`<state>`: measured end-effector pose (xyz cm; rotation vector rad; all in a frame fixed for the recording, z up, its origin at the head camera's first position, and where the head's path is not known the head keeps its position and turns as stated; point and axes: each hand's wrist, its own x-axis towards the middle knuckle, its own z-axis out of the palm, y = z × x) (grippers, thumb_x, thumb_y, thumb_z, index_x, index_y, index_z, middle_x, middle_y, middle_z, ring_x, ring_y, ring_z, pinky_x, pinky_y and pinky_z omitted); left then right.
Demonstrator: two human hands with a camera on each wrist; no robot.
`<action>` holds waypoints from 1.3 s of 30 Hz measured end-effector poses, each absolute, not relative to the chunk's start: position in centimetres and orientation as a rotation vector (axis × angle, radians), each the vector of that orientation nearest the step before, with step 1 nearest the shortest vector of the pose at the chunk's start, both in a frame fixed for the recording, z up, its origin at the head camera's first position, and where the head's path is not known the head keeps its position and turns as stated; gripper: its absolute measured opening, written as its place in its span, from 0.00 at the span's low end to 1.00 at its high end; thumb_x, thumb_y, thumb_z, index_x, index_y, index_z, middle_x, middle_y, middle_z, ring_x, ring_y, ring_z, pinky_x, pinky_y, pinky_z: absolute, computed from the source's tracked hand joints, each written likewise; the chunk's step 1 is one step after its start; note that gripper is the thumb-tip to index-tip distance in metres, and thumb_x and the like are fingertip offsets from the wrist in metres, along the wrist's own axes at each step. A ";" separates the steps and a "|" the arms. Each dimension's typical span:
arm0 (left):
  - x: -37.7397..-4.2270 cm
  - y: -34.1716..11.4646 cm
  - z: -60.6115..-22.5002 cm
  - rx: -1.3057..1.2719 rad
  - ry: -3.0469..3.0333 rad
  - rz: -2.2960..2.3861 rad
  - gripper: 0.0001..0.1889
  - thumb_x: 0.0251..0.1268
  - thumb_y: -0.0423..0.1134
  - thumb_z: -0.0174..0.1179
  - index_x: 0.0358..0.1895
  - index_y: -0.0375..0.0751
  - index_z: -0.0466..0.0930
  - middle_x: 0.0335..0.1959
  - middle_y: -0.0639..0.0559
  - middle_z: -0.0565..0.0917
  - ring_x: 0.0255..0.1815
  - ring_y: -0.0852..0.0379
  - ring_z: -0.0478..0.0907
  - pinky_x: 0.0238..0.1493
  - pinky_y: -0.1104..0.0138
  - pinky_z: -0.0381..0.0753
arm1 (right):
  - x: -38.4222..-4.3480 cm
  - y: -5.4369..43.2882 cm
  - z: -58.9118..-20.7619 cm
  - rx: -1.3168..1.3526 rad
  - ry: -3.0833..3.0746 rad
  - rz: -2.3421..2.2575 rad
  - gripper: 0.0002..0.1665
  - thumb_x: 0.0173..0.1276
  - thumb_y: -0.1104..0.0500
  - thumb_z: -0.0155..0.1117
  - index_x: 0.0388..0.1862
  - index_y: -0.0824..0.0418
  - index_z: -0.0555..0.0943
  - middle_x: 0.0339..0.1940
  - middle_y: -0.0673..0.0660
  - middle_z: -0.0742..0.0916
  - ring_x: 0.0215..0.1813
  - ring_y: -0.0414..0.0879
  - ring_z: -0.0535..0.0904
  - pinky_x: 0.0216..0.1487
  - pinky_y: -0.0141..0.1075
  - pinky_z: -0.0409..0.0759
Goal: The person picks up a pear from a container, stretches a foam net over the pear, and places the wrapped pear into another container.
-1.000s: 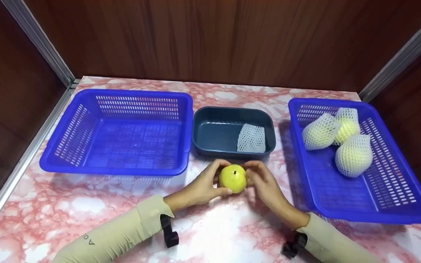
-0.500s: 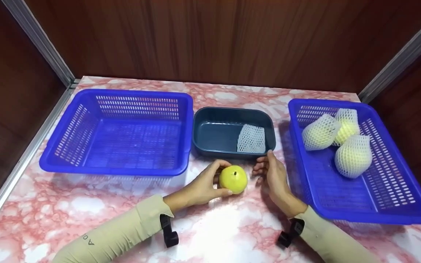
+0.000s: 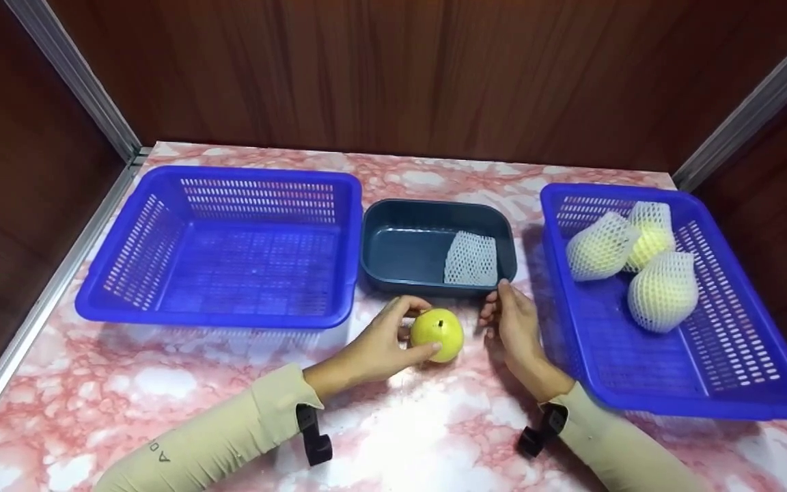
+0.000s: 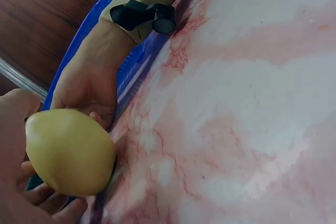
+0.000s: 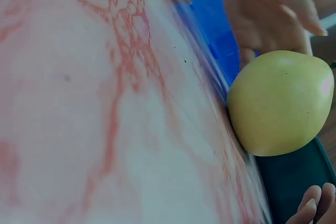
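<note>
A yellow pear (image 3: 436, 335), its dark stem on top, stands at the middle of the table. My left hand (image 3: 383, 345) holds it from the left, with the thumb on its near side and fingers behind. In the left wrist view, fingertips also show below the pear (image 4: 71, 153). To the right of the pear and apart from it is my right hand (image 3: 520, 335), fingers loosely bent around nothing. One of its fingertips is at the near right corner of a dark box (image 3: 404, 283); whether it touches I cannot tell. A white foam net (image 3: 472, 260) lies in that box.
At the right, a blue basket (image 3: 588, 365) contains 3 pears in foam nets, one of them the nearest netted pear (image 3: 663, 292). Another blue basket (image 3: 216, 318) stands at the left. Behind the marbled table (image 3: 400, 417) rises a brown wood-grain panel (image 3: 393, 75).
My right hand has drawn away from the pear to the right, up to the box's corner. My left thumb has shifted further onto the pear, which has stayed in place.
</note>
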<state>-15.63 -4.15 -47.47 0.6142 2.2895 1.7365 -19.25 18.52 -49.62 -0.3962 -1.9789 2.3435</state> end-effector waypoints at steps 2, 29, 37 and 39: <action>-15.5 -4.1 -46.5 0.587 2.352 1.737 0.26 0.65 0.40 0.69 0.62 0.36 0.71 0.59 0.41 0.73 0.50 0.45 0.80 0.54 0.53 0.82 | -19.3 18.5 -49.7 -0.376 -1.982 2.329 0.23 0.85 0.51 0.45 0.30 0.61 0.75 0.17 0.49 0.80 0.17 0.38 0.76 0.13 0.27 0.70; -29.7 -0.6 -34.9 0.122 2.205 1.542 0.20 0.74 0.41 0.60 0.58 0.29 0.73 0.56 0.36 0.81 0.55 0.42 0.84 0.49 0.58 0.88 | -19.4 18.4 -49.5 -0.407 -2.003 2.346 0.22 0.85 0.50 0.44 0.32 0.60 0.74 0.17 0.49 0.79 0.18 0.39 0.75 0.14 0.27 0.69; -32.6 0.0 -36.7 -0.089 2.024 1.379 0.25 0.77 0.42 0.53 0.70 0.32 0.71 0.68 0.34 0.76 0.60 0.44 0.80 0.60 0.55 0.82 | -19.4 18.6 -49.6 -0.403 -2.010 2.336 0.22 0.85 0.50 0.44 0.32 0.60 0.74 0.17 0.49 0.79 0.18 0.39 0.74 0.14 0.27 0.69; -32.9 0.2 -37.3 -0.107 1.970 1.304 0.27 0.79 0.44 0.52 0.73 0.32 0.68 0.70 0.35 0.73 0.65 0.43 0.77 0.63 0.56 0.80 | -19.4 18.6 -49.7 -0.398 -2.012 2.332 0.22 0.86 0.51 0.43 0.31 0.60 0.74 0.17 0.49 0.79 0.18 0.39 0.74 0.14 0.26 0.69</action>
